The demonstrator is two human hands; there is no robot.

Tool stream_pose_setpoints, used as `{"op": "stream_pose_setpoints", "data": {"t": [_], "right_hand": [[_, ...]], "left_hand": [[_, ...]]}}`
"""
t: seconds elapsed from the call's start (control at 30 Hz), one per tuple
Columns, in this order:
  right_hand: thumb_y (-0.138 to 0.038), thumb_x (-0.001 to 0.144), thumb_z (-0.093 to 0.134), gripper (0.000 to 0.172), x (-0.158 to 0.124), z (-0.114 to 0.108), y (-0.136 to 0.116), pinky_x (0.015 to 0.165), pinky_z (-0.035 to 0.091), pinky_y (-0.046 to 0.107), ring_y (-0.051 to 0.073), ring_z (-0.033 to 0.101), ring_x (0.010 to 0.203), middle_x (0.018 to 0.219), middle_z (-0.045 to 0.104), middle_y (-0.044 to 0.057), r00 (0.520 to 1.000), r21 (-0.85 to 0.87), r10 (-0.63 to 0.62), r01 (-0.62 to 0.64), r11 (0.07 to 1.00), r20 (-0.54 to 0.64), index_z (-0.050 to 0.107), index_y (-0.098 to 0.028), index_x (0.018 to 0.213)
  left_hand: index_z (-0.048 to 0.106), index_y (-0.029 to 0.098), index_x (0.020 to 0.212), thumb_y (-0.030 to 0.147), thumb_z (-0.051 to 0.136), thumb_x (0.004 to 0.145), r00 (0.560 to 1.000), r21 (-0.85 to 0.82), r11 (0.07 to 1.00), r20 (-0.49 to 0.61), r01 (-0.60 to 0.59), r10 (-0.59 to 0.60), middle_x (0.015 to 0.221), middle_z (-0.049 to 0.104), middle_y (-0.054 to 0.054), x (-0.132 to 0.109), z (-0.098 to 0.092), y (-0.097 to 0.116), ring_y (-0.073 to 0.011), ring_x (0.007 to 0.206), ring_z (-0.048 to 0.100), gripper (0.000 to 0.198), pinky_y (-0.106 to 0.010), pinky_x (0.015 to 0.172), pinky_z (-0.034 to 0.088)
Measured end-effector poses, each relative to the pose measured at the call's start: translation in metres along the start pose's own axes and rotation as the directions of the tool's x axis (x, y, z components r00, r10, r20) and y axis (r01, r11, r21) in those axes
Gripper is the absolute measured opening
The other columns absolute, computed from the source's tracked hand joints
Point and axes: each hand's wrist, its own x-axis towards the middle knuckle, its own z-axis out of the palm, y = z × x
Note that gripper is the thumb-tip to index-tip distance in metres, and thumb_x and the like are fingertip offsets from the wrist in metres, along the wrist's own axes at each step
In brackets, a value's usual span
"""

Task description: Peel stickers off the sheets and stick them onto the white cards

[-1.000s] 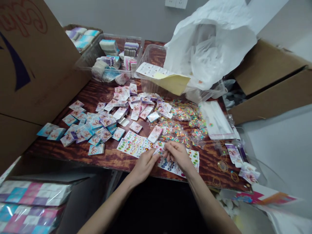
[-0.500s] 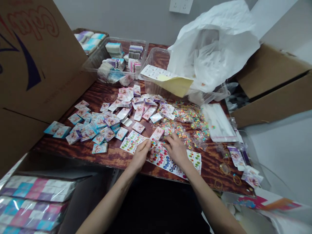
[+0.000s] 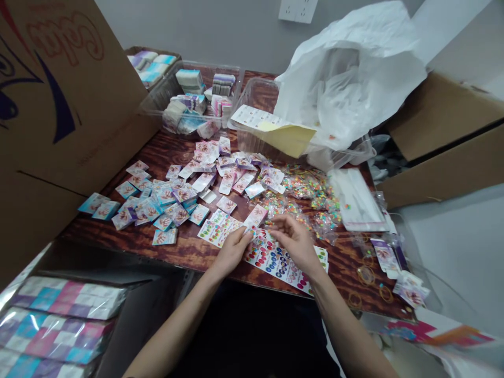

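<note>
My left hand (image 3: pixel 233 251) is closed at the table's front, thumb pressed against its fingers at a small box (image 3: pixel 255 216) with a pinkish printed face. My right hand (image 3: pixel 296 242) is just right of it, fingers curled with the fingertips drawn together; whatever they hold is too small to make out. Under both hands lie sticker sheets (image 3: pixel 271 262) with rows of colourful ovals. Small printed boxes (image 3: pixel 163 195) are heaped to the left. Clear packets of coloured bits (image 3: pixel 326 203) lie beyond my right hand.
Clear trays (image 3: pixel 155 105) of small cartons and a white plastic bag (image 3: pixel 350 79) stand at the back. A large cardboard box (image 3: pixel 79 126) walls the left side. White plastic sleeves (image 3: pixel 356 202), rubber bands (image 3: pixel 366 274) and an open box (image 3: pixel 444 152) are at right.
My right hand has shifted slightly right and its fingers have drawn in. My left hand has moved a little right. The whole view has shifted slightly.
</note>
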Motion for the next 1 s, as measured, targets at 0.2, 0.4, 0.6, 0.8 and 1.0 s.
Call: {"op": "stream_pose_setpoints", "data": {"t": [0.2, 0.4, 0.6, 0.8, 1.0], "right_hand": [[-0.019, 0.076, 0.066, 0.006, 0.003, 0.02, -0.01, 0.065, 0.041, 0.028, 0.015, 0.052, 0.067, 0.079, 0.058, 0.0, 0.998, -0.177, -0.063, 0.058, 0.982, -0.024, 0.061, -0.021, 0.079], [-0.036, 0.073, 0.072, 0.022, 0.007, -0.009, 0.002, 0.052, 0.033, 0.025, 0.012, 0.044, 0.054, 0.06, 0.051, -0.003, 0.975, 0.079, 0.115, -0.131, 0.988, 0.188, 0.061, -0.018, 0.068], [-0.039, 0.068, 0.078, 0.027, 0.008, -0.028, 0.009, 0.052, 0.032, 0.024, 0.011, 0.044, 0.054, 0.06, 0.054, -0.003, 0.987, 0.18, 0.153, -0.143, 0.973, -0.042, 0.06, -0.018, 0.068], [-0.039, 0.066, 0.081, 0.029, 0.004, -0.028, 0.012, 0.05, 0.032, 0.022, 0.009, 0.043, 0.052, 0.059, 0.052, -0.004, 0.978, 0.252, 0.186, -0.156, 0.955, -0.1, 0.06, -0.018, 0.068], [-0.039, 0.057, 0.087, 0.038, 0.001, -0.036, 0.005, 0.043, 0.033, 0.019, 0.007, 0.045, 0.046, 0.056, 0.052, -0.006, 0.936, 0.542, 0.345, -0.252, 0.802, -0.076, 0.059, -0.019, 0.072]], "left_hand": [[0.048, 0.018, 0.075, 0.036, 0.043, 0.093, 0.982, 0.352, 0.917, 0.065, -0.189, 0.177, 0.067, 0.048, 0.003, 0.001, 0.004, 0.007, -0.013, 0.065, 0.045, 0.026, -0.024, 0.062, 0.034], [0.06, 0.019, 0.097, 0.025, 0.043, 0.093, 0.94, 0.454, 0.831, 0.257, -0.321, 0.222, 0.089, 0.063, -0.001, 0.001, -0.012, 0.026, -0.0171, 0.081, 0.057, 0.019, -0.027, 0.074, 0.042], [0.054, 0.016, 0.123, 0.029, 0.05, 0.092, 0.918, 0.811, 0.551, -0.045, -0.196, 0.393, 0.116, 0.06, -0.013, 0.04, 0.0, 0.037, -0.0284, 0.109, 0.053, 0.034, -0.042, 0.094, 0.042], [0.046, 0.017, 0.135, 0.02, 0.061, 0.084, 0.921, 0.712, 0.673, -0.095, -0.201, 0.377, 0.115, 0.059, -0.014, 0.062, 0.002, 0.039, -0.0278, 0.102, 0.057, 0.054, -0.043, 0.09, 0.045], [0.058, 0.017, 0.122, 0.019, 0.074, 0.072, 0.981, -0.193, 0.963, -0.001, -0.188, 0.192, 0.111, 0.065, -0.008, 0.032, -0.039, 0.036, -0.0202, 0.095, 0.062, 0.052, -0.03, 0.083, 0.048]]}}
